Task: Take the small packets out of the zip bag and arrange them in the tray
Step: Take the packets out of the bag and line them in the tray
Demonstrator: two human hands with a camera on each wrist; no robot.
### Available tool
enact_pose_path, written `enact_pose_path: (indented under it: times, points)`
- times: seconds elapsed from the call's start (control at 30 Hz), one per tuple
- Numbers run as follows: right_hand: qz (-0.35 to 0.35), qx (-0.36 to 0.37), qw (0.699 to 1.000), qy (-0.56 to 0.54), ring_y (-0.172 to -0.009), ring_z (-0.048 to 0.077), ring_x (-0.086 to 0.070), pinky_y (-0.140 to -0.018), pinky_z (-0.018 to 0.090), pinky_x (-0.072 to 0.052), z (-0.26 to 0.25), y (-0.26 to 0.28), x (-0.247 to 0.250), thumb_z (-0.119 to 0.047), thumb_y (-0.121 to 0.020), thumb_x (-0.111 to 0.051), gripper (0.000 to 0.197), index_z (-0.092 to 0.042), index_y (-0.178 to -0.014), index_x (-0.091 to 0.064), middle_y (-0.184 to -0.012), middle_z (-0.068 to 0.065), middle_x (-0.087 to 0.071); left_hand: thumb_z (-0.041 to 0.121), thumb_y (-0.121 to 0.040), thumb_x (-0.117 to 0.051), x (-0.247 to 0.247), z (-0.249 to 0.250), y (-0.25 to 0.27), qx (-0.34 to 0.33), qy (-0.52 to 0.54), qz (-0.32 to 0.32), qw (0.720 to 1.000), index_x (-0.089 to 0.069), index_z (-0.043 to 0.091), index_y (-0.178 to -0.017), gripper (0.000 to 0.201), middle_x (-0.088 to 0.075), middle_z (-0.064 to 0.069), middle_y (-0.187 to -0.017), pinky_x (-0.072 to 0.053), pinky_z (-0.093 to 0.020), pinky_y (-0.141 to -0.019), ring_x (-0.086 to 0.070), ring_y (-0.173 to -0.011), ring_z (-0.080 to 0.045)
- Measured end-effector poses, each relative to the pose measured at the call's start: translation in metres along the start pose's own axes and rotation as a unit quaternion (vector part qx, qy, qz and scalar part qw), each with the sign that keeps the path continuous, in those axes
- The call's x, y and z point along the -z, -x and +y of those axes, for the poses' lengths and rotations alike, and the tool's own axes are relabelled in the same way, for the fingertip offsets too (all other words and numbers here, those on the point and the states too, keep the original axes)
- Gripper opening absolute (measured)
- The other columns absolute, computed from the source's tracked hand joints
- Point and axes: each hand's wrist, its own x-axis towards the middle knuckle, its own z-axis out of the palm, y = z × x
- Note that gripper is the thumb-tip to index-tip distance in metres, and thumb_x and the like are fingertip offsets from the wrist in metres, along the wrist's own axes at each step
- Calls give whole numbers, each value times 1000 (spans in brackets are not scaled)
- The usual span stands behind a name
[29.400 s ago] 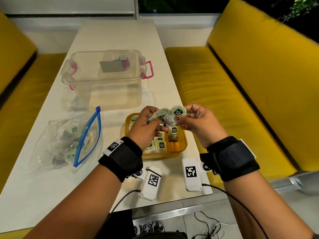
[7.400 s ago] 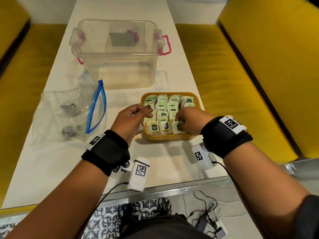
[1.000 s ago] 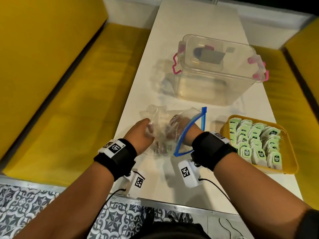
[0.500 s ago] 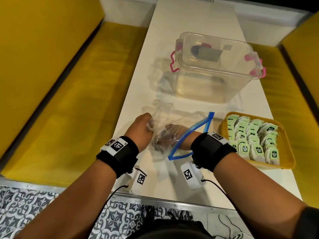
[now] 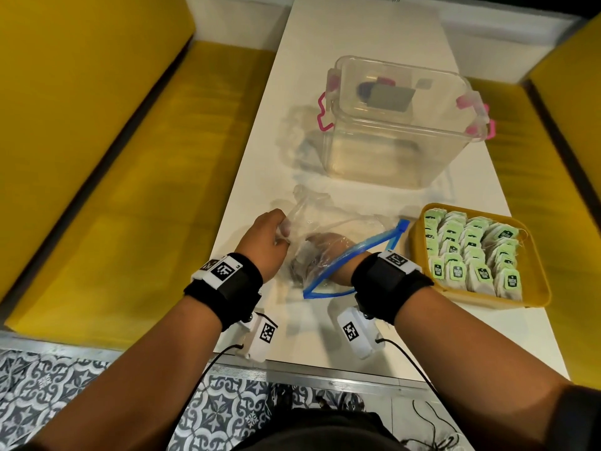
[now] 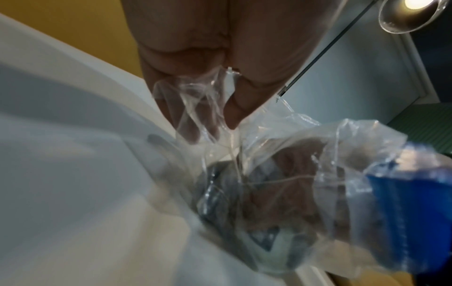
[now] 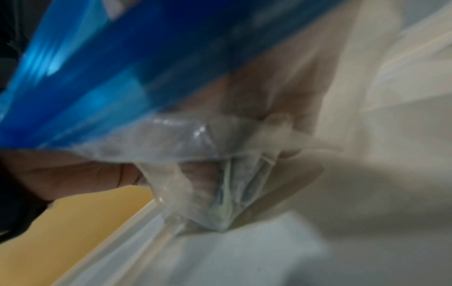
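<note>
The crinkled clear zip bag [image 5: 328, 229], edged with a blue zip strip, lies on the smooth white table [image 5: 357, 34], and its closed end is pinched by the left hand [image 5: 266, 242]. The right hand [image 5: 328, 245] is pushed inside it, fingers curled round the last small packets [image 7: 234, 185]. Just right, the shallow yellow plastic tray [image 5: 533, 288] is filled with rows of green-tagged paper packets.

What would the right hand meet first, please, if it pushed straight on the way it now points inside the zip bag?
Probably the packets bunched at the closed end of the zip bag. The right hand is inside the bag, fingers toward them; it may already touch them, since blur hides the contact.
</note>
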Motion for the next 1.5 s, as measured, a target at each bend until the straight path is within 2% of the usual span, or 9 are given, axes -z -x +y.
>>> enact_pose_path:
  times: [0.23, 0.47, 0.57, 0.7, 0.83, 1.0, 1.17, 1.27, 1.5]
  points:
    - [117, 9, 991, -70, -97, 29, -62, -85, 39, -51, 15, 31, 28, -10, -92, -52, 20, -2, -103, -65, -109, 14, -63, 2, -88, -48, 3, -1, -2, 48, -15, 43, 998, -39, 23, -78, 25, -58, -8, -99, -38, -26, -62, -56, -79, -23]
    - [121, -24, 953, -275, -68, 13, -64, -59, 16, -52, 44, 57, 21, -17, -78, -75, 18, -10, -93, -66, -78, 1, -67, -2, -86, -42, 0, 3, 0, 88, 5, 58, 994, -44, 15, -85, 16, -63, -12, -93, -39, -27, -63, -57, -77, -25]
    - [118, -19, 944, -308, -76, 22, -70, -64, 33, -59, 56, 66, 16, -12, -77, -74, 23, -4, -95, -62, -88, 12, -71, -3, -85, -41, -1, -1, -2, 109, 18, 76, 991, -43, 15, -84, 18, -62, -12, -93, -42, -29, -61, -61, -78, -26]
    - [132, -11, 927, -351, -62, 12, -64, -52, 26, -54, 75, 80, 20, -3, -78, -68, 15, -8, -92, -64, -91, 14, -71, 1, -82, -45, -2, -7, -4, 133, 25, 94, 986, -42, 23, -77, 23, -62, -9, -95, -55, -46, -75, -65, -88, -34]
    - [166, -12, 919, -358, -68, 17, -66, -52, 28, -55, 93, 96, 33, -4, -78, -69, 18, -5, -95, -63, -94, 16, -71, 5, -86, -53, -7, 3, -2, 133, -31, 125, 983, -48, 12, -99, 16, -55, -9, -105, -44, -34, -78, -55, -92, -29]
    - [218, 23, 896, -386, -74, 19, -69, -60, 33, -60, 105, 124, 59, -6, -80, -71, 20, -9, -99, -64, -92, 11, -72, 27, -90, -58, -7, 33, 6, 94, -28, 224, 970, -41, 7, -134, 51, -37, -18, -141, -32, -43, -105, -36, -128, -35]
    - [229, 95, 868, -430, -73, 14, -69, -60, 32, -59, 101, 143, 79, -4, -82, -69, 15, -12, -92, -63, -82, 2, -72, 47, -95, -36, -1, 92, 14, -110, -74, 296, 946, -48, 8, -128, 53, -42, -14, -139, -23, -32, -108, -35, -131, -29]
    - [209, 164, 845, -465, -70, 5, -68, -57, 23, -57, 89, 148, 84, 5, -84, -64, 18, -12, -88, -60, -74, -11, -72, 49, -95, -29, -15, 124, 13, -219, 93, 220, 946, -56, 11, -115, 50, -55, -8, -124, -39, -36, -102, -50, -117, -21]
    - [308, 177, 852, -384, -82, 19, -69, -76, 38, -59, 77, 131, 79, 3, -78, -63, 29, -26, -76, -68, -84, -1, -73, 56, -94, -19, -54, 185, 22, 10, 560, -97, 823, -63, 12, -101, 63, -73, -6, -91, -57, -38, -75, -69, -87, -20]
